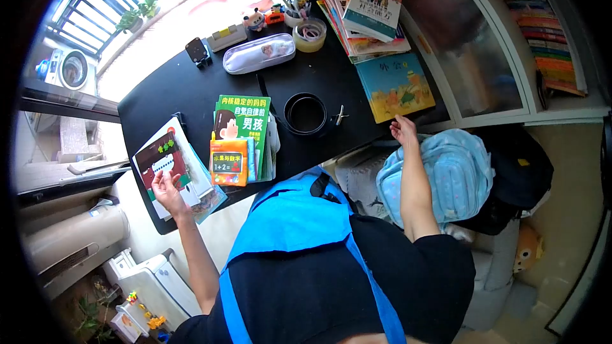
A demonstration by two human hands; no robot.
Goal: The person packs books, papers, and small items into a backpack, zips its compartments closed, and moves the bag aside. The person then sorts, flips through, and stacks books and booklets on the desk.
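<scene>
My left hand is palm up with its fingers loosely apart, over the lower part of a dark red picture book on a small stack at the table's left end. Whether its fingertips touch the cover I cannot tell. At the table's right edge, my right hand hangs half curled, holding nothing visible. Its fingertips are close to the lower edge of a blue and yellow picture book. Between my hands lie a green book and, overlapping it, an orange booklet.
On the black table are a coiled black belt, a pencil case, a tape roll, a pen cup and a pile of books. A light blue backpack sits beside my right arm. A glass-door cabinet borders the right.
</scene>
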